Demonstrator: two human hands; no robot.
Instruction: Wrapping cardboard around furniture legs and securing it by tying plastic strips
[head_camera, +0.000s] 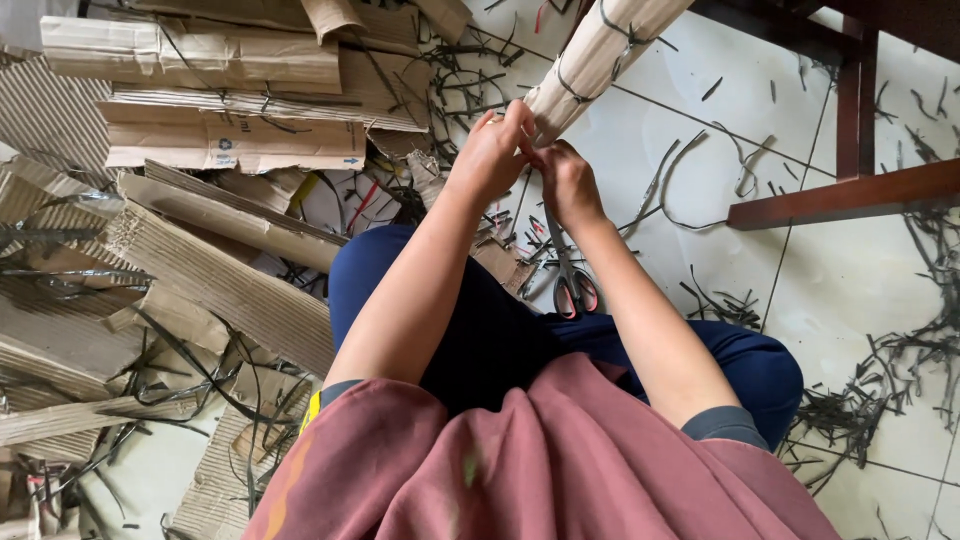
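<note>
Both hands (530, 165) apparently pinch the cardboard roll's (590, 55) lower end.

White tiled floor (690, 110) with dark grout lines, littered with thin dark strip offcuts (880, 395). Flattened corrugated cardboard pile (190, 250) covers the left side. Dark red-brown wooden furniture frame (850, 190) upper right. Even daylight.

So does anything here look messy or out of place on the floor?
Yes. Thin dark strips lie scattered over the white tile floor, and torn cardboard sheets are heaped untidily on the left. Scissors lie on the floor below the hands holding the bound cardboard roll.
</note>
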